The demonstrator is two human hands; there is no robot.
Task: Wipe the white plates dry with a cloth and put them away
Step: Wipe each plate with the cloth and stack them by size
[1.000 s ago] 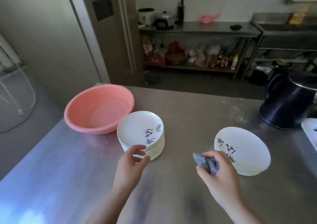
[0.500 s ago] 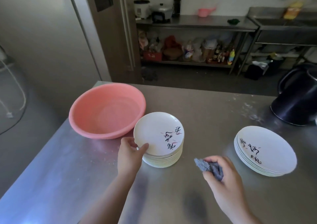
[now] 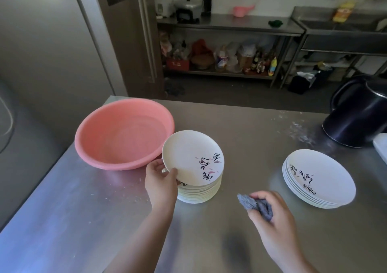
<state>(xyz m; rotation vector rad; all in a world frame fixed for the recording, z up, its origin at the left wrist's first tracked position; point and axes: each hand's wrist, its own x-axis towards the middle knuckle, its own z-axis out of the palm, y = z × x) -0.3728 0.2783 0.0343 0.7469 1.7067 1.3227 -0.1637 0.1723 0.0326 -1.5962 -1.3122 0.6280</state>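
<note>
A stack of white plates (image 3: 199, 193) with black brush lettering stands mid-table. My left hand (image 3: 160, 181) pinches the near-left rim of the top plate (image 3: 188, 153), which is tilted up off the stack on that side. My right hand (image 3: 272, 216) grips a crumpled grey cloth (image 3: 254, 204) above the table, to the right of the stack and apart from it. A second, lower stack of white plates (image 3: 320, 180) lies further right.
A pink plastic basin (image 3: 123, 132) sits just left of the main stack. At the back right stands a dark kettle (image 3: 356, 115), with a white object's edge (image 3: 382, 147) beside it. The steel table (image 3: 83, 210) drops off at the left; shelves stand beyond.
My left hand has gone from reaching for the stack to gripping the top plate's rim and lifting it at a tilt. My right hand keeps hold of the cloth.
</note>
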